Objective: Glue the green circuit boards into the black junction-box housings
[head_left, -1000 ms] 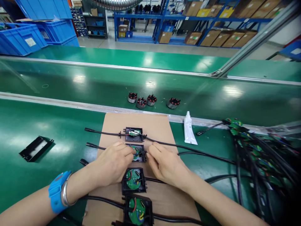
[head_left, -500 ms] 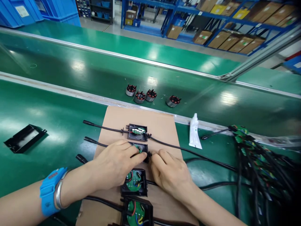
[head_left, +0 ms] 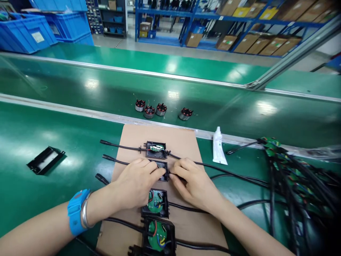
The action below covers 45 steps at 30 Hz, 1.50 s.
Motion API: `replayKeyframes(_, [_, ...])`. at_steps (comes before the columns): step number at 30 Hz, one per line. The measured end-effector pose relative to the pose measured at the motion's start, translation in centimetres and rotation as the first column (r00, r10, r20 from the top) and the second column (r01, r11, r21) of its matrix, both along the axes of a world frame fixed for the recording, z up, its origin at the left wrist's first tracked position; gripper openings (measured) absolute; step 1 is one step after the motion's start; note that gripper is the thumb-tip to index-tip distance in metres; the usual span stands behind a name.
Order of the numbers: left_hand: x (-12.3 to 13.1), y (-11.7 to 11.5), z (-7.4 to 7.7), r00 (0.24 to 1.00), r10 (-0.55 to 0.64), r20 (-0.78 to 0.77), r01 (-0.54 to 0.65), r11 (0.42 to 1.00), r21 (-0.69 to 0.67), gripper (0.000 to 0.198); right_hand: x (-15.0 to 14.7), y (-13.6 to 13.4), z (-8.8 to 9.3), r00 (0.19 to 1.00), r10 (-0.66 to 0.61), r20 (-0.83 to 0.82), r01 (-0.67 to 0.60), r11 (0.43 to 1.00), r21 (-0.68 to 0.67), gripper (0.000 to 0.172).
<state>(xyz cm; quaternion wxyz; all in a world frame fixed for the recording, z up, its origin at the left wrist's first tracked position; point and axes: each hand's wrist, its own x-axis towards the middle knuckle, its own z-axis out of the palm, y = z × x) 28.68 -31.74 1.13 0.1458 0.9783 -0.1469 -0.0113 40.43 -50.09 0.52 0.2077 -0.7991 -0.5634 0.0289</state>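
Observation:
Several small black boxes with cables lie in a column on a brown cardboard sheet (head_left: 181,142). My left hand (head_left: 137,183) covers the second black box (head_left: 163,166) from the left, fingers curled and pressing on it. My right hand (head_left: 193,183) meets it from the right, its fingers pinched at the box's right edge where the cable leaves. The farthest box (head_left: 156,149) holds a small board with a white part. Two nearer boxes (head_left: 155,203) (head_left: 158,235) show round green circuit boards with coloured wires. A blue wristband and a metal bangle sit on my left wrist.
Several motor stators (head_left: 149,111) stand on the conveyor belt (head_left: 80,89) beyond the cardboard. A white tube (head_left: 218,145) lies right of the sheet. A tangle of black cables with green boards (head_left: 295,170) fills the right side. A black tray (head_left: 45,160) lies at left.
Both hands have closed in on the second box; the right hand's fingers slid left to its right edge. The green board inside is now hidden under my fingers.

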Motion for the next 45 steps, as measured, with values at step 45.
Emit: replayKeyframes(45, [4.8, 4.4, 2.2, 0.930, 0.367, -0.023, -0.364, 0.927, 0.086, 0.021, 3.5, 4.4, 2.7, 0.993, -0.096, -0.073, 0.082, 0.981, -0.176, 0.027])
